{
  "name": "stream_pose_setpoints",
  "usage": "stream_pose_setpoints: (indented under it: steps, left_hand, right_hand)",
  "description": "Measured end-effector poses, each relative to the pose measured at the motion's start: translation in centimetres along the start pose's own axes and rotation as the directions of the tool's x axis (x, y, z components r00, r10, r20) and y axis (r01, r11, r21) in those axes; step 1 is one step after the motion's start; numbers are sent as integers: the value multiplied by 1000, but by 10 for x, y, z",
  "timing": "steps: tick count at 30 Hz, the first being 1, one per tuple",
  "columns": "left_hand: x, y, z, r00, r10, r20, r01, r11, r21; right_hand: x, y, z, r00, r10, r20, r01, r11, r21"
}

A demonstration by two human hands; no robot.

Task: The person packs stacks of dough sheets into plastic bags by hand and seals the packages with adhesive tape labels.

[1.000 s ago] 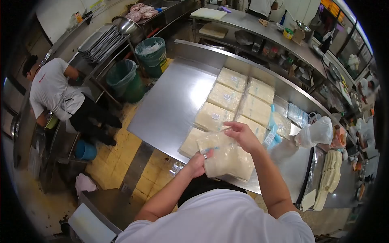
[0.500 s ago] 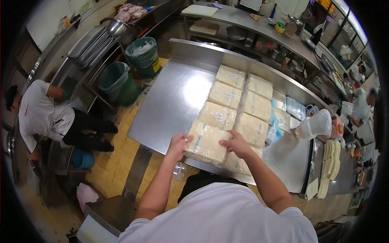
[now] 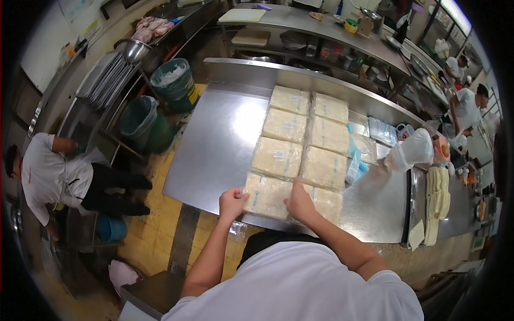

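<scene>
A pale, flat package [image 3: 266, 196] in clear plastic with a blue printed stripe lies at the front end of the left row on the steel table. My left hand [image 3: 232, 204] pinches its left edge, fingers curled in. On its right side, my right hand [image 3: 301, 204] grips the edge with thumb and forefinger showing; its other fingers are partly hidden. Behind it, similar packages [image 3: 276, 156] with white labels continue the row. A second row of wrapped packages [image 3: 324, 168] runs alongside, its nearest one [image 3: 325, 204] partly covered by my right hand.
Bare steel tabletop [image 3: 209, 144] lies left of the packages. A blue plastic wrapper [image 3: 355, 166] and a filled plastic bag [image 3: 412, 151] are to the right, beside stacked pale strips [image 3: 437, 200]. A raised metal ledge [image 3: 316, 76] edges the back. A co-worker [image 3: 59, 171] stands at left.
The package between my hands has gone from raised and tilted, overlapping the one behind, to lying flat in line with the left row. My view has shifted slightly.
</scene>
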State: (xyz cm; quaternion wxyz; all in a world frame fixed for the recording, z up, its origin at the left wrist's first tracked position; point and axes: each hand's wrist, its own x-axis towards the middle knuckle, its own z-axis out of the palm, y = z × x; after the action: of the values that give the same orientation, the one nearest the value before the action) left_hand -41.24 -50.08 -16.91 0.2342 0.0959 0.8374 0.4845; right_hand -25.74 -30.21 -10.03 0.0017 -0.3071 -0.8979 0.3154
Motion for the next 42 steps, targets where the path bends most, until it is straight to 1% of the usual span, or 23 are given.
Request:
stream_pose_setpoints:
  steps: [1,2,3,4,7,9,10,11,14,18,19,22,23,26,29,32,33,36,38,39,40,41,42]
  left_hand:
    - [0,5,-1,1000,25,-7,-25,999,25]
    - [-1,9,-1,1000,8,-12,-7,998,58]
    - [-4,16,-3,1000,-9,-17,11,996,90]
    - [-8,21,-3,999,-25,-21,28,992,122]
    - [-19,38,-4,989,104,-110,-62,942,330]
    - [-25,52,4,929,341,-146,-250,866,433]
    - [-29,67,9,878,454,-148,-338,810,479]
    - [-33,84,18,856,508,-94,-432,803,410]
    - [-39,115,67,822,558,114,-569,794,214]
    - [-60,153,141,730,598,331,-659,744,109]
    - [-66,160,159,710,609,354,-663,747,46]
    - [-85,179,207,628,643,439,-714,700,-5]
    - [-93,191,220,623,606,494,-697,717,1]
    - [-113,207,265,580,618,532,-709,704,-45]
    - [-142,227,306,625,526,577,-606,793,-67]
    - [-172,238,346,678,431,596,-515,857,-33]
    - [-181,243,357,688,394,609,-501,865,7]
    - [-206,250,386,711,361,604,-460,888,10]
    - [-220,261,396,725,335,601,-427,904,11]
    - [-223,261,398,732,327,597,-417,909,13]
    - [-225,262,401,737,318,596,-407,913,16]
    - [-229,263,400,757,278,591,-352,936,12]
    - [-228,261,402,767,279,578,-342,940,0]
  right_hand:
    - [-3,-5,-4,1000,-16,-15,14,995,-94]
    - [-2,6,4,984,-176,23,177,959,-221]
    - [1,23,20,943,-323,82,331,881,-338]
    - [1,27,20,879,-450,159,471,766,-438]
    - [-14,14,0,917,-384,109,398,859,-322]
    - [-11,21,-8,913,-405,43,403,882,-244]
    - [-13,27,-12,913,-408,7,401,893,-206]
    - [-15,33,-16,921,-387,-48,377,915,-142]
    - [-27,47,-45,956,-246,-159,260,963,72]
    - [-43,87,-90,953,-76,-292,142,967,212]
    - [-45,104,-101,937,-61,-344,142,966,215]
    - [-51,158,-154,835,-6,-550,126,975,182]
    - [-53,177,-179,809,28,-588,97,979,180]
    - [-50,240,-267,621,-14,-784,68,997,36]
    - [-50,274,-361,470,-20,-883,17,1000,-14]
    - [-32,312,-420,385,-28,-922,-1,1000,-31]
    - [-18,331,-427,413,-20,-911,-13,1000,-27]
    - [18,369,-432,541,17,-841,-172,981,-91]
    - [6,355,-456,789,162,-593,-176,984,34]
    - [4,349,-465,876,214,-431,-193,977,93]
    - [12,354,-461,833,139,-535,-133,990,49]
    - [21,363,-448,775,64,-628,-83,997,0]
    - [21,362,-445,705,-8,-710,-42,998,-52]
